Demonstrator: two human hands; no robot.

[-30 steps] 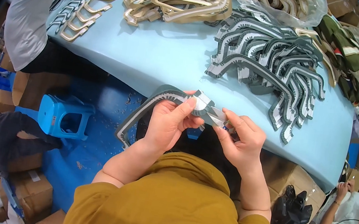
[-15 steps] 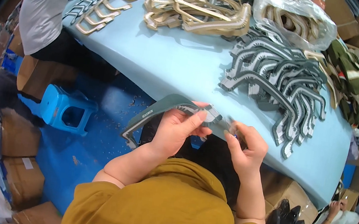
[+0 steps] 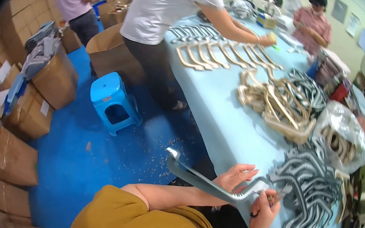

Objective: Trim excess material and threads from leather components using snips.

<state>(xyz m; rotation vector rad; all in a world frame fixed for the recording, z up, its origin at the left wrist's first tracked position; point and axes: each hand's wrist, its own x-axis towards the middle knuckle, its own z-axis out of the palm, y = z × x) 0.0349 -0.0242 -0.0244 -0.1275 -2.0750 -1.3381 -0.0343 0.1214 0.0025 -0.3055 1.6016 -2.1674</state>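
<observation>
My left hand [image 3: 232, 177] holds a curved grey-green fabric strip [image 3: 203, 182] with a light edge near its right end. Some of its fingers stretch out above the strip. The strip's bent far end sticks out to the left over the floor. Close to the right end, my right hand [image 3: 266, 210] is closed around small scissors [image 3: 253, 214]; a dark handle loop shows below the fingers, while the blades are blurred. Just beyond the hands, a pile of similar grey-green strips [image 3: 307, 187] lies on the blue-covered table [image 3: 218, 123].
Beige strips lie in a row [image 3: 227, 57] and a heap [image 3: 281, 109] farther up the table. A clear plastic bag [image 3: 345, 132] holds more. A person in white [image 3: 169, 9] leans over the table's left side. A blue stool [image 3: 114, 102] and cardboard boxes [image 3: 13, 155] stand left.
My view has swung left and up, showing more of the room. Both hands now appear farther right. The strip has turned, and my left fingers have stretched out.
</observation>
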